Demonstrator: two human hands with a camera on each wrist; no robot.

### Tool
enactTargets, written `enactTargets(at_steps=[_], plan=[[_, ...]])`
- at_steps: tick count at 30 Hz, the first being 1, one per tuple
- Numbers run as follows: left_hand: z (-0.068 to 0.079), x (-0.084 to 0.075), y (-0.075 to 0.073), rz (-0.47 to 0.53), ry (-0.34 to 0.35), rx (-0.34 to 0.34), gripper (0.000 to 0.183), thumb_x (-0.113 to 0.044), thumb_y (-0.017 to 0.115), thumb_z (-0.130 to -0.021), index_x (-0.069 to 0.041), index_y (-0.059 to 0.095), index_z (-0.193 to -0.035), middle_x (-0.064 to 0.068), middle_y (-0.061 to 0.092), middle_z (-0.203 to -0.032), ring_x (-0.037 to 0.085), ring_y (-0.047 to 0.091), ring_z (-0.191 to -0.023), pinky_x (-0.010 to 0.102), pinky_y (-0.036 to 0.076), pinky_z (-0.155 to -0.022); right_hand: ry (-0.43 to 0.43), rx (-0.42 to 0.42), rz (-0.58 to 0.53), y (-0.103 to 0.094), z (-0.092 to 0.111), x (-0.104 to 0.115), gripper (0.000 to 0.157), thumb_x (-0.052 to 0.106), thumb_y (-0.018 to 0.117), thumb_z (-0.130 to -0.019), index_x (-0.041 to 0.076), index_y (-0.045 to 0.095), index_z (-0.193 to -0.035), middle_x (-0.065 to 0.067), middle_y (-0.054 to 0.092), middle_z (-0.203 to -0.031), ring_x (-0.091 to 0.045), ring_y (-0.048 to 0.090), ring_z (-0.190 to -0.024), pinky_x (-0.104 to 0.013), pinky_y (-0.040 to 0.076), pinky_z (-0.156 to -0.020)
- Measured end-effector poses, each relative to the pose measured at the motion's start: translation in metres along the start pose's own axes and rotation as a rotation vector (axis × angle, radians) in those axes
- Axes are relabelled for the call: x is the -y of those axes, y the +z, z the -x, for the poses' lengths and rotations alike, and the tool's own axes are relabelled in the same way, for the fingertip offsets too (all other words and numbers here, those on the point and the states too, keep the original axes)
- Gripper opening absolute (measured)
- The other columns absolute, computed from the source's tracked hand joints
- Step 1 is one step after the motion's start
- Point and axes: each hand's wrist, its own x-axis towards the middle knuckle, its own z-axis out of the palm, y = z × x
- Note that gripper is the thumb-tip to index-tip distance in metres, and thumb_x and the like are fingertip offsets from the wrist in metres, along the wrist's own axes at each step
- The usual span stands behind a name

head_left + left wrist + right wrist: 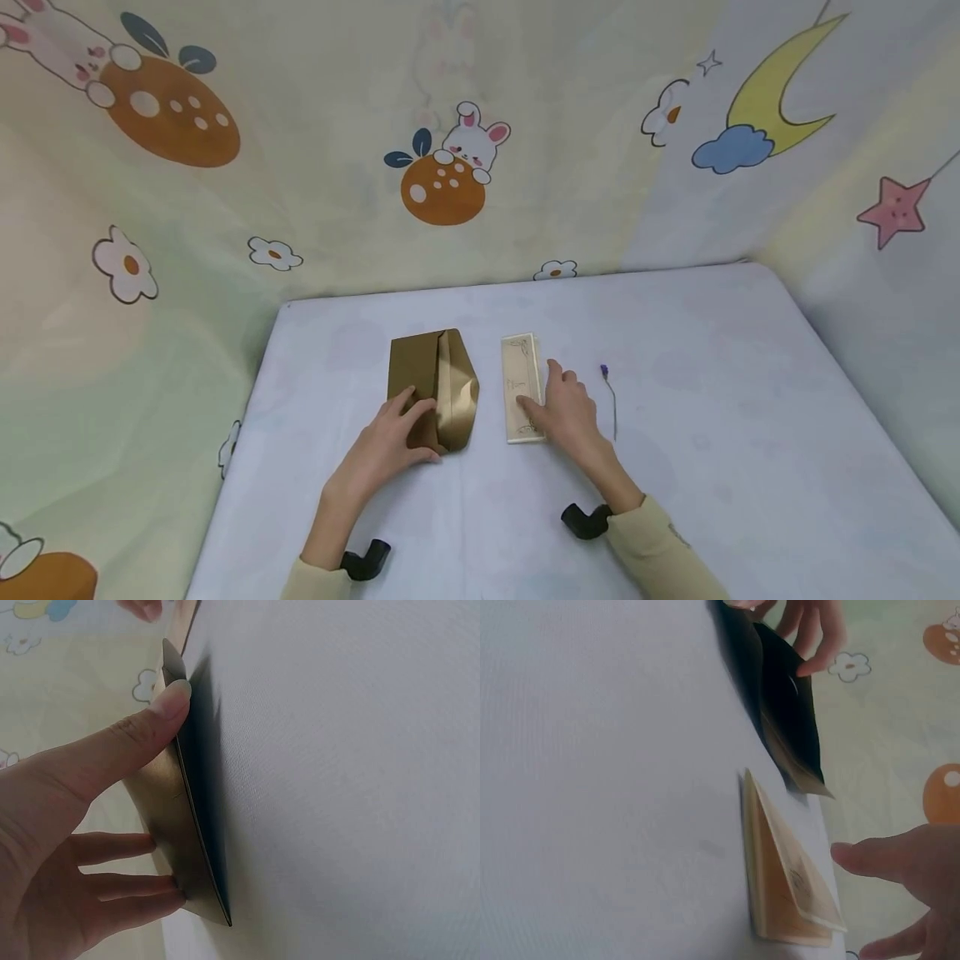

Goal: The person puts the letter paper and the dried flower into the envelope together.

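A gold envelope (413,360) with its flap unfolded toward the right lies on the left part of the table. My left hand (386,442) holds it, the thumb (171,705) at its near edge and the other fingers on its upper face. A dark shadow shows beneath that edge in the left wrist view. To the right is a cream folded card (519,379) with fine line drawing; its cover stands a little raised in the right wrist view (791,870). My right hand (570,412) is over the card's right side, fingers spread, thumb apart from it, holding nothing.
A thin stem with a small purple flower (604,371) lies right of the right hand. White cloth covers the table (712,467). Behind and beside it hang printed curtains (322,167). A black curved piece (585,522) sits at each wrist.
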Motion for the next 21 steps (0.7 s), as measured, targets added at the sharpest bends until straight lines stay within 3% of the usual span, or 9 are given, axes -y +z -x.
enactTargets(at_steps=[4, 8, 16, 21], plan=[[-0.002, 0.0, -0.002, -0.005, -0.001, 0.013, 0.077, -0.037, 0.093, -0.074, -0.024, 0.059, -0.141, 0.022, 0.042, -0.158, 0.046, 0.045, -0.141, 0.064, 0.053, -0.094, 0.012, -0.021, 0.05, 0.012, -0.002, 0.007, 0.093, 0.044, 0.083, -0.085, -0.008, 0.038, -0.147, -0.034, 0.056, -0.116, -0.047, 0.059, -0.099, -0.056, 0.054, -0.071], [-0.001, 0.002, -0.004, -0.007, 0.001, 0.021, 0.076, -0.037, 0.093, -0.074, -0.024, 0.058, -0.141, 0.022, 0.041, -0.158, 0.047, 0.045, -0.141, 0.064, 0.053, -0.094, 0.001, -0.07, 0.089, 0.023, -0.001, 0.014, 0.093, 0.038, 0.087, -0.082, -0.013, 0.038, -0.143, -0.034, 0.054, -0.109, -0.047, 0.056, -0.094, -0.055, 0.051, -0.071], [0.001, 0.002, -0.001, -0.019, 0.018, -0.006, 0.077, -0.039, 0.092, -0.073, -0.024, 0.059, -0.141, 0.022, 0.043, -0.157, 0.047, 0.047, -0.139, 0.063, 0.055, -0.09, 0.036, -0.045, 0.022, 0.021, -0.003, 0.013, 0.081, 0.025, 0.091, -0.079, -0.015, 0.043, -0.131, -0.03, 0.051, -0.106, -0.042, 0.054, -0.093, -0.049, 0.05, -0.061], [0.001, 0.003, -0.001, -0.011, 0.032, -0.023, 0.077, -0.038, 0.092, -0.073, -0.023, 0.059, -0.14, 0.022, 0.044, -0.156, 0.047, 0.048, -0.139, 0.063, 0.055, -0.09, 0.047, -0.063, -0.05, 0.02, -0.005, 0.006, 0.064, 0.018, 0.085, -0.084, -0.017, 0.052, -0.125, -0.031, 0.052, -0.114, -0.042, 0.058, -0.098, -0.054, 0.055, -0.064]])
